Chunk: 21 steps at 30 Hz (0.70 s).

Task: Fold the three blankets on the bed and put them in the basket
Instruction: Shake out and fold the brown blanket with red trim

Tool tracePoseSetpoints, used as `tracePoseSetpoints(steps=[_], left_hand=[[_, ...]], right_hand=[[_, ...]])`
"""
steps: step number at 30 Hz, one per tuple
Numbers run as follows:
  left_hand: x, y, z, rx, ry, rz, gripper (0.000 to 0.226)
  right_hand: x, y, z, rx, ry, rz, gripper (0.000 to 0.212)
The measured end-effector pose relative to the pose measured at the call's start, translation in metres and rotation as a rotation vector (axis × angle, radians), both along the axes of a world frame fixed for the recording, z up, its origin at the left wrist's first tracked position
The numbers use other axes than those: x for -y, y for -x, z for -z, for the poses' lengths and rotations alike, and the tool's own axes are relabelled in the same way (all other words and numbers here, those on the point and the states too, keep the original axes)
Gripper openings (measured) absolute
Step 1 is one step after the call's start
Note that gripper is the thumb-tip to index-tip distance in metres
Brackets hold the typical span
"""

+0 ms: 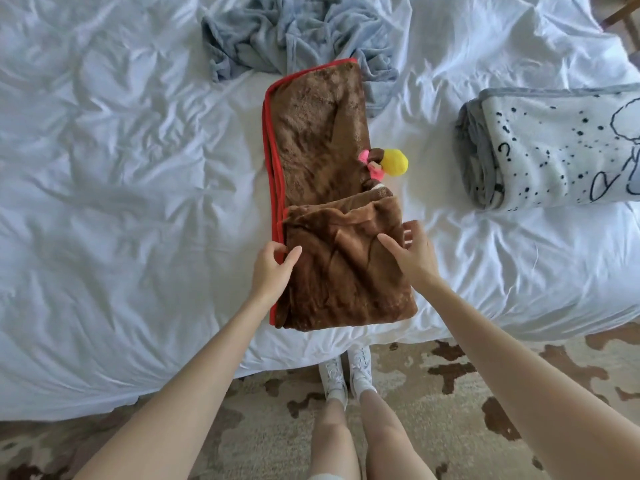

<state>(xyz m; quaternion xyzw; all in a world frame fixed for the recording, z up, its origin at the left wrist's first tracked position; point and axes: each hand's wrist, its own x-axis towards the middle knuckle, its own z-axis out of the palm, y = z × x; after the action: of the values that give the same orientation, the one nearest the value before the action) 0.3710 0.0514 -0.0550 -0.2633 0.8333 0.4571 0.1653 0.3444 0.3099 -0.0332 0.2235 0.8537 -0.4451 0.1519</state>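
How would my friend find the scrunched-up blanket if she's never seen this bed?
On the white bed, find the long brown blanket with red trim in the middle. Just past its far end lies the pale grey-blue blanket. It alone is crumpled; the brown and the white dotted blanket are folded.

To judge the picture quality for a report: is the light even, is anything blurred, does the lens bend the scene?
Head view: soft even light, no glare, only faint shadows in the creases of the white sheet; the brown blanket is in focus; the wide lens curves the bed edge and stretches the lower corners.
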Motion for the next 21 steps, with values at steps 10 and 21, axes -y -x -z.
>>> tracePoseSetpoints(steps=[10, 21], left_hand=[[-0.012, 0.005, -0.015, -0.063, 0.239, -0.015, 0.012], [-0.026, -0.072, -0.005, -0.337, 0.476, 0.853, 0.077]], right_hand=[[-0.003, 0.026, 0.001, 0.051, -0.267, -0.046, 0.025], [-0.006, -0.078, -0.001, -0.481, -0.488, -0.787, 0.037]])
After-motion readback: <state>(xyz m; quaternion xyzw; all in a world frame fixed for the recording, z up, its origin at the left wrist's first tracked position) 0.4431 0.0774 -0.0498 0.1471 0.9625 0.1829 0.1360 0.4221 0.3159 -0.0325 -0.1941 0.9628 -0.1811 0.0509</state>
